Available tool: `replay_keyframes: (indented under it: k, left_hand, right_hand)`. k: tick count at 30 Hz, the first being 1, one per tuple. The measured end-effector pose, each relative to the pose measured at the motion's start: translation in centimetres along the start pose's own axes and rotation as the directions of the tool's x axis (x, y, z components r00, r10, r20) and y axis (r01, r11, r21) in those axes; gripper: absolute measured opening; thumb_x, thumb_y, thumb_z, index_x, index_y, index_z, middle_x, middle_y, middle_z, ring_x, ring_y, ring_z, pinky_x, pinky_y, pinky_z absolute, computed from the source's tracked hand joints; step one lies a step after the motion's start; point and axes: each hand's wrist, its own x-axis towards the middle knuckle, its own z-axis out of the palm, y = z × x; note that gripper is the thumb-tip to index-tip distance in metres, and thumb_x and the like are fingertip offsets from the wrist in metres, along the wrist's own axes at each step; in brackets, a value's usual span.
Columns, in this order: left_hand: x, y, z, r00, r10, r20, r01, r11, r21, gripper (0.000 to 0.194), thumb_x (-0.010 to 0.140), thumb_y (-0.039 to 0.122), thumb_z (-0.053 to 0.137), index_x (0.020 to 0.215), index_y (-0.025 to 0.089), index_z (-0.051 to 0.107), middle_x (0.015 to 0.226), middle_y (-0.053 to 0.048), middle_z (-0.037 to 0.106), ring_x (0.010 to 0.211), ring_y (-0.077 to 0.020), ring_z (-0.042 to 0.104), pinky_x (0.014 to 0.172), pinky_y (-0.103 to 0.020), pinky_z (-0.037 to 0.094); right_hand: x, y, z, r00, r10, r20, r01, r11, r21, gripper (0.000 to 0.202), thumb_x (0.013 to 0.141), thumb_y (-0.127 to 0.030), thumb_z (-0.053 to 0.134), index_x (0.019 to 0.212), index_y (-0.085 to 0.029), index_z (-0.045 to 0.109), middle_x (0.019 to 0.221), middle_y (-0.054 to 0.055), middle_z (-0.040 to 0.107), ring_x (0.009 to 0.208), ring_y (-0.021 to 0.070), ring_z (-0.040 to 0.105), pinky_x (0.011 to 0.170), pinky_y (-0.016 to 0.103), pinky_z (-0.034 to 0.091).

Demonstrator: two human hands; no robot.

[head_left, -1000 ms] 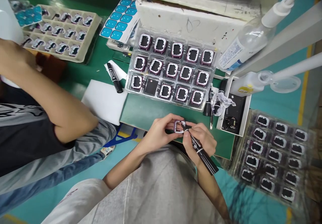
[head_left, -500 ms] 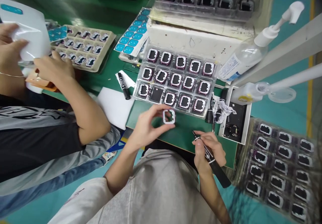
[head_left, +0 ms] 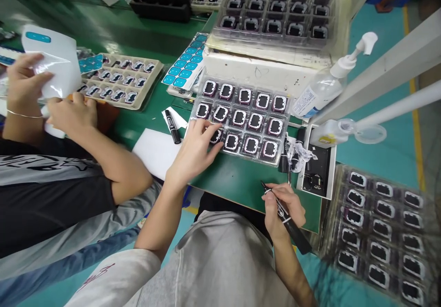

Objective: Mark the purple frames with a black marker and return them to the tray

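My left hand [head_left: 193, 153] reaches over the front row of a clear plastic tray [head_left: 241, 157]. Its thumb and fingers are around a small white square frame [head_left: 216, 135] that sits in or at a front-row cell; the hand partly covers it. Several similar white frames with dark centres fill the cells around it. In my right hand [head_left: 284, 206] is a black marker [head_left: 292, 231], uncapped, its dark tip pointing up and left over the green table edge. The marker is apart from the tray.
A co-worker's hands [head_left: 72, 114] hold a white sheet [head_left: 60, 63] at left, near a beige tray [head_left: 151, 79]. Another marker [head_left: 172, 127] lies left of my tray. A pump bottle [head_left: 320, 91] and small white box [head_left: 332, 173] stand right. More filled trays [head_left: 339, 215] lie at far right.
My left hand has moved up from the table edge to the tray, bringing the white frame to the front-row cell that was vacant. My right hand keeps the marker in nearly the same place.
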Motion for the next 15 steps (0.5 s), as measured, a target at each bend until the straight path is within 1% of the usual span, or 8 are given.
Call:
replay_keyframes:
  k: [2, 4, 7, 9, 10, 12, 15]
  left_hand:
    - [0.3, 0.8, 0.4, 0.999, 0.036, 0.005, -0.036, 0.999, -0.007, 0.038, 0.112, 0.032, 0.068, 0.149, 0.022, 0.072, 0.133, -0.016, 0.066, 0.130, -0.0387, 0.061, 0.119, -0.058, 0.055]
    - [0.7, 1.4, 0.8, 0.997, 0.061, 0.039, -0.060, 0.998, -0.006, 0.034, 0.109, 0.033, 0.074, 0.141, 0.022, 0.076, 0.132, -0.016, 0.066, 0.129, -0.0400, 0.061, 0.118, -0.058, 0.055]
    - [1.2, 2.3, 1.3, 0.997, 0.032, 0.068, -0.030, 0.999, -0.031, 0.028, 0.106, 0.031, 0.077, 0.132, 0.020, 0.078, 0.133, -0.018, 0.066, 0.131, -0.0440, 0.061, 0.118, -0.062, 0.053]
    - [1.2, 2.8, 1.5, 0.999, 0.000, 0.042, 0.001, 0.999, -0.036, 0.025, 0.104, 0.027, 0.080, 0.127, 0.019, 0.075, 0.135, -0.019, 0.067, 0.133, -0.0454, 0.060, 0.118, -0.063, 0.052]
    - [1.2, 3.0, 1.5, 1.000, -0.006, 0.022, 0.007, 0.999, -0.033, 0.023, 0.103, 0.025, 0.081, 0.125, 0.019, 0.074, 0.135, -0.019, 0.067, 0.133, -0.0448, 0.060, 0.118, -0.062, 0.052]
    - [1.0, 3.1, 1.8, 1.000, 0.010, -0.002, -0.010, 0.999, -0.052, 0.019, 0.103, 0.021, 0.080, 0.120, 0.021, 0.070, 0.130, -0.016, 0.070, 0.129, -0.0404, 0.062, 0.115, -0.057, 0.054]
    - [0.5, 2.9, 2.4, 0.998, 0.059, -0.004, -0.059, 0.982, -0.177, 0.004, 0.110, 0.019, 0.069, 0.111, 0.023, 0.070, 0.113, -0.009, 0.075, 0.112, -0.0306, 0.067, 0.105, -0.046, 0.056]
  right_hand:
    - [0.0, -0.1, 0.0, 1.000, 0.007, 0.013, -0.007, 1.000, 0.000, 0.033, 0.081, -0.019, 0.081, 0.107, -0.038, 0.075, 0.075, -0.006, 0.078, 0.076, 0.0316, 0.085, 0.066, 0.059, 0.079]
    - [0.1, -0.2, -0.1, 1.000, 0.004, 0.025, -0.004, 1.000, 0.002, 0.033, 0.082, -0.018, 0.081, 0.108, -0.037, 0.074, 0.077, -0.006, 0.079, 0.077, 0.0306, 0.084, 0.067, 0.058, 0.079]
    - [0.1, -0.2, -0.1, 1.000, -0.003, 0.028, 0.003, 1.000, 0.005, 0.033, 0.082, -0.017, 0.081, 0.109, -0.036, 0.074, 0.078, -0.005, 0.080, 0.077, 0.0293, 0.083, 0.067, 0.056, 0.078]
    - [0.2, -0.3, -0.2, 1.000, -0.002, 0.022, 0.002, 1.000, 0.012, 0.033, 0.083, -0.017, 0.081, 0.109, -0.035, 0.074, 0.079, -0.005, 0.080, 0.077, 0.0286, 0.083, 0.068, 0.055, 0.078]
    - [0.2, -0.4, -0.2, 1.000, -0.002, 0.020, 0.002, 1.000, 0.014, 0.033, 0.083, -0.016, 0.081, 0.109, -0.035, 0.074, 0.079, -0.005, 0.080, 0.077, 0.0283, 0.083, 0.069, 0.054, 0.078]
    - [0.2, -0.4, -0.1, 1.000, -0.006, 0.020, 0.006, 1.000, 0.013, 0.032, 0.083, -0.016, 0.082, 0.108, -0.034, 0.074, 0.078, -0.005, 0.080, 0.077, 0.0277, 0.083, 0.069, 0.053, 0.078]
    - [0.2, -0.4, -0.1, 0.999, -0.013, 0.029, 0.013, 1.000, -0.004, 0.031, 0.084, -0.017, 0.082, 0.108, -0.035, 0.073, 0.077, -0.005, 0.080, 0.076, 0.0277, 0.084, 0.068, 0.053, 0.078]
